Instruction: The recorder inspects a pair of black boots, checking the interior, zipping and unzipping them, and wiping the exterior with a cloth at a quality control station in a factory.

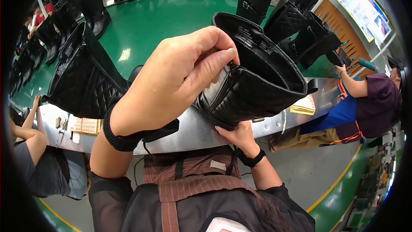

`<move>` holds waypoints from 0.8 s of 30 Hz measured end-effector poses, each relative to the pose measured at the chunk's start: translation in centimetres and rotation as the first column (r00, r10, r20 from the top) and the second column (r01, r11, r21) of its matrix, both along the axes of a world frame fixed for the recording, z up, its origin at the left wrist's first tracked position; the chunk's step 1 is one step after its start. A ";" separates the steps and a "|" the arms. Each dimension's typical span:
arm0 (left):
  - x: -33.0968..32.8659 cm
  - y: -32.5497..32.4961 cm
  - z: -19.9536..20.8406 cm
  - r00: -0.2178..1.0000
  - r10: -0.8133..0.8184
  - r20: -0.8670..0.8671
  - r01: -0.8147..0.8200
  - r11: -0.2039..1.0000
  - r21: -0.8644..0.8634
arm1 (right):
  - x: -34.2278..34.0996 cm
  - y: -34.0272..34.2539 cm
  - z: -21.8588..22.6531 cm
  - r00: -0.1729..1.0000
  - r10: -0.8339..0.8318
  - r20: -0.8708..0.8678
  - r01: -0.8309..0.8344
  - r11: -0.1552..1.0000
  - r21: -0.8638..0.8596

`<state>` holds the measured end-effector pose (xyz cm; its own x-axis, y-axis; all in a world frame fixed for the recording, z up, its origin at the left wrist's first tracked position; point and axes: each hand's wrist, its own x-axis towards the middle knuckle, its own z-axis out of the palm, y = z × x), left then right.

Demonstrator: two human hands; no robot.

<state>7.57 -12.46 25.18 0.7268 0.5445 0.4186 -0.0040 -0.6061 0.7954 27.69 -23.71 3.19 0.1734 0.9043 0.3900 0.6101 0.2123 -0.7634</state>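
Note:
A tall black boot (262, 90) is tilted in front of me, its open top facing up and right, with pale printed text on the lining. My left hand (184, 68) pinches thumb and fingers together at the upper end of the boot's side zipper (223, 90); the pull itself is mostly hidden by the fingertips. Below, my right hand (240, 137) grips the boot low down, near the metal edge, with part of its fingers hidden behind it. Another black quilted boot (88, 81) leans to the left of my left forearm.
A green work surface (167, 17) with a metal rim (167, 139) curves ahead. More black boots (296, 34) stand right and far left. A sheet of orange labels (86, 125) and a yellow pad (304, 105) lie on the rim. Co-workers sit at left and right (373, 103).

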 end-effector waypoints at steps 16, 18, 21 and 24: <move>-19.3 -3.6 -17.4 0.610 0.747 -0.266 -0.771 0.637 0.020 | 1.1 2.1 0.6 0.813 0.121 -0.569 -0.316 0.913 -0.257; -18.1 -2.0 -19.9 0.672 0.693 -0.260 -0.730 0.678 -0.079 | 0.4 2.9 1.1 0.922 0.180 -0.343 -0.296 0.898 -0.324; -15.7 -0.5 -19.9 0.763 0.613 -0.204 -0.641 0.681 -0.354 | -1.3 2.8 1.7 0.911 0.149 -0.385 -0.285 0.902 -0.324; -14.4 0.1 -20.4 0.808 0.582 -0.088 -0.508 0.614 -0.604 | -3.1 3.5 1.8 0.770 0.076 -0.633 -0.327 0.900 -0.290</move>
